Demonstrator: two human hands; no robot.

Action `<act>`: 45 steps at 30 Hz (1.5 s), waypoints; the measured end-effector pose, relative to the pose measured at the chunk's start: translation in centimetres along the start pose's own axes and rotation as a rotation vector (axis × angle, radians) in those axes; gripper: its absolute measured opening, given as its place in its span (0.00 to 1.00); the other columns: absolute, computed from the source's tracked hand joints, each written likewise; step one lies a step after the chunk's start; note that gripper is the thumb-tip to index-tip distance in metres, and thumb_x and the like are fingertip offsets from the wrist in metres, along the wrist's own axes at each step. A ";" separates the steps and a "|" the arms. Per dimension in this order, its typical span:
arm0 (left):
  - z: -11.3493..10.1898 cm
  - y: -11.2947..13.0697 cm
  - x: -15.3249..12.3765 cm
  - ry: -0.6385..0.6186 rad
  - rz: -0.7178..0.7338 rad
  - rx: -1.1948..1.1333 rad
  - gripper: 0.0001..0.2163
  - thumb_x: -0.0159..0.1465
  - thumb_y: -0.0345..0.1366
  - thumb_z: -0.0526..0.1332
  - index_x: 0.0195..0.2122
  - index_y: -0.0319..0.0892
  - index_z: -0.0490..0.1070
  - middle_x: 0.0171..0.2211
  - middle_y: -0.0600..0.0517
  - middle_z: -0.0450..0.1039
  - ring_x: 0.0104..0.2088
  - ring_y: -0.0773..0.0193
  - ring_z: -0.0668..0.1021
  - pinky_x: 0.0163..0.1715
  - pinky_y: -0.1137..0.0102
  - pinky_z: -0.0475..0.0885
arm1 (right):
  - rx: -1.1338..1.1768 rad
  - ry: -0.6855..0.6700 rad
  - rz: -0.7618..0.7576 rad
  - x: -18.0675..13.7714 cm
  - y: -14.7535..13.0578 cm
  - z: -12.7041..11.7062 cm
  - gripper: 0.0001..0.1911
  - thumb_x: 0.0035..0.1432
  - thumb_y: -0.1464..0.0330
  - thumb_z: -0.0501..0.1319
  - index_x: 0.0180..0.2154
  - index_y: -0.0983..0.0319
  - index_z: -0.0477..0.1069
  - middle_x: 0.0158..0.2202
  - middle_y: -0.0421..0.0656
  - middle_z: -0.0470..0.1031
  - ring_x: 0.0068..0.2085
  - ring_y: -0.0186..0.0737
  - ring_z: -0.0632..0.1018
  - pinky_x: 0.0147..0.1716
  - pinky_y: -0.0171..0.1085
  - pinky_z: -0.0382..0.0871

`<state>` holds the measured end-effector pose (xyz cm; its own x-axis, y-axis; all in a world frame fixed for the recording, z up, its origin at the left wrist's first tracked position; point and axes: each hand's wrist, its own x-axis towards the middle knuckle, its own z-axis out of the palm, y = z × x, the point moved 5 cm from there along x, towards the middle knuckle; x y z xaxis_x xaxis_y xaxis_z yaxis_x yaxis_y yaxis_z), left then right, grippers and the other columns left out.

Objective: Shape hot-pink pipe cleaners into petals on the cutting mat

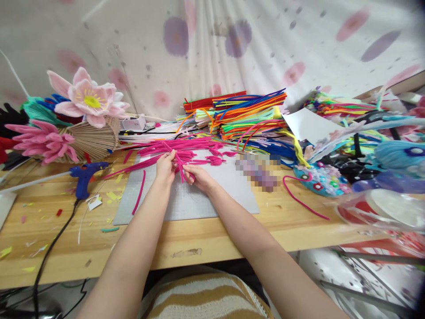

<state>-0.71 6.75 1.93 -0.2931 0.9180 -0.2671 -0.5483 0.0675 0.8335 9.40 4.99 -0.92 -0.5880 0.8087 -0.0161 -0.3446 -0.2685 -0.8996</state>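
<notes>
centrally | left hand, right hand hold pink stems | within mat edges

Wooden table, grey mat, blue glue gun, yellow scraps, colourful bundled stems

White curtain w/ pink & purple blotches behind; lt. wood table in front.

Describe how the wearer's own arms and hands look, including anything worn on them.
The left hand and right hand wear no gloves. The left forearm and right forearm show no sleeve, watch or bracelet. Below, between them, is a striped garment in mustard brown and cream. Fingernail details are too small to tell.
</notes>
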 end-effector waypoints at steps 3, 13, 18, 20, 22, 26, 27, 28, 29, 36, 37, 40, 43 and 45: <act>0.0 -0.5 0.2 0.015 -0.042 -0.037 0.10 0.51 0.30 0.65 0.20 0.38 0.61 0.12 0.60 0.59 0.12 0.79 0.61 0.12 0.82 0.54 | -0.035 0.021 0.009 0.1 0.2 -0.2 0.19 0.53 0.60 0.57 0.17 0.63 0.58 0.10 0.33 0.55 0.14 0.25 0.56 0.16 0.30 0.49; -0.4 0.1 -0.4 -0.150 -0.032 0.395 0.15 0.40 0.43 0.69 0.22 0.39 0.68 0.19 0.55 0.68 0.20 0.70 0.70 0.22 0.74 0.66 | -0.571 0.272 -0.134 -0.4 -0.7 -0.8 0.18 0.54 0.59 0.52 0.19 0.62 0.59 0.13 0.34 0.59 0.17 0.27 0.60 0.21 0.30 0.54; -0.7 1.3 -0.3 -0.093 0.315 0.670 0.13 0.39 0.42 0.69 0.20 0.39 0.71 0.20 0.54 0.69 0.23 0.69 0.69 0.26 0.73 0.65 | -0.965 0.363 -0.280 -1.0 -1.3 -0.6 0.20 0.55 0.59 0.51 0.17 0.62 0.58 0.16 0.36 0.58 0.21 0.29 0.61 0.24 0.31 0.53; -0.4 1.2 -0.4 -0.116 0.259 0.646 0.13 0.39 0.42 0.69 0.20 0.39 0.70 0.19 0.55 0.68 0.21 0.69 0.69 0.25 0.72 0.66 | -1.021 0.373 -0.292 -1.1 -1.4 -0.5 0.20 0.56 0.58 0.50 0.18 0.62 0.58 0.17 0.36 0.59 0.22 0.29 0.62 0.24 0.31 0.53; -0.2 1.0 -0.8 -0.142 0.165 0.563 0.15 0.37 0.42 0.70 0.19 0.38 0.69 0.18 0.55 0.67 0.19 0.70 0.68 0.23 0.71 0.67 | -1.019 0.369 -0.287 -1.2 -1.4 -0.4 0.21 0.56 0.56 0.50 0.19 0.62 0.59 0.18 0.36 0.61 0.22 0.30 0.63 0.25 0.30 0.55; 0.0 1.2 -1.4 -0.153 0.096 0.461 0.17 0.33 0.41 0.71 0.18 0.37 0.67 0.17 0.56 0.65 0.19 0.71 0.68 0.23 0.71 0.69 | -0.840 0.348 -0.247 -0.9 -1.0 -0.8 0.18 0.58 0.56 0.48 0.24 0.61 0.63 0.19 0.36 0.67 0.23 0.30 0.68 0.27 0.30 0.61; -0.1 1.2 -1.4 -0.147 0.090 0.453 0.17 0.33 0.41 0.71 0.18 0.37 0.67 0.17 0.56 0.65 0.19 0.71 0.68 0.23 0.71 0.69 | -0.783 0.339 -0.223 -0.8 -0.8 -0.9 0.17 0.58 0.57 0.48 0.26 0.61 0.63 0.18 0.36 0.68 0.22 0.30 0.69 0.27 0.30 0.62; -0.2 1.2 -1.5 -0.137 0.088 0.449 0.17 0.33 0.40 0.71 0.19 0.37 0.68 0.17 0.56 0.65 0.19 0.71 0.69 0.22 0.71 0.69 | -0.741 0.328 -0.196 -0.7 -0.6 -1.0 0.16 0.59 0.58 0.47 0.28 0.61 0.63 0.18 0.36 0.68 0.21 0.30 0.69 0.26 0.30 0.62; -0.3 1.1 -1.5 -0.128 0.088 0.445 0.17 0.33 0.40 0.71 0.20 0.36 0.69 0.18 0.56 0.66 0.19 0.71 0.69 0.22 0.72 0.69 | -0.721 0.313 -0.174 -0.6 -0.4 -1.0 0.15 0.59 0.59 0.47 0.28 0.61 0.63 0.17 0.36 0.69 0.21 0.30 0.69 0.26 0.29 0.62; -0.4 0.6 -2.1 -0.098 0.085 0.391 0.12 0.36 0.34 0.71 0.21 0.36 0.71 0.21 0.54 0.69 0.22 0.71 0.70 0.22 0.75 0.67 | -1.014 0.330 -0.214 -1.0 -1.1 -0.8 0.17 0.56 0.63 0.50 0.18 0.62 0.62 0.17 0.37 0.63 0.21 0.29 0.64 0.23 0.30 0.53; -0.4 0.4 -2.2 -0.102 0.073 0.384 0.12 0.37 0.34 0.71 0.21 0.37 0.71 0.20 0.54 0.69 0.21 0.71 0.70 0.22 0.75 0.67 | -1.035 0.343 -0.210 -1.0 -1.1 -0.9 0.17 0.55 0.64 0.50 0.17 0.62 0.61 0.16 0.36 0.62 0.21 0.29 0.63 0.23 0.31 0.51; -0.4 0.0 -2.2 -0.134 0.056 0.408 0.13 0.38 0.36 0.71 0.23 0.37 0.72 0.21 0.54 0.70 0.22 0.69 0.71 0.22 0.74 0.67 | -1.052 0.327 -0.183 -1.1 -0.9 -0.8 0.15 0.53 0.66 0.50 0.17 0.62 0.60 0.16 0.36 0.60 0.20 0.29 0.61 0.22 0.31 0.50; -0.3 -0.1 -2.0 -0.151 0.075 0.496 0.12 0.39 0.37 0.70 0.22 0.37 0.72 0.20 0.53 0.70 0.21 0.69 0.70 0.21 0.75 0.65 | -1.085 0.277 -0.170 -1.1 -0.7 -0.4 0.14 0.52 0.66 0.51 0.17 0.62 0.60 0.16 0.36 0.59 0.20 0.29 0.61 0.23 0.31 0.50; -0.2 -0.1 -1.9 -0.131 0.075 0.499 0.12 0.40 0.38 0.70 0.20 0.37 0.70 0.19 0.54 0.69 0.20 0.70 0.69 0.20 0.75 0.65 | -1.114 0.296 -0.190 -1.3 -1.0 -0.1 0.12 0.52 0.66 0.52 0.19 0.62 0.61 0.17 0.36 0.61 0.22 0.30 0.62 0.24 0.31 0.52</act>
<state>-0.27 4.94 2.26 -0.1995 0.9664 -0.1618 -0.0805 0.1484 0.9856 10.54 4.28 -0.08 -0.3515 0.9165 0.1911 0.5104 0.3588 -0.7815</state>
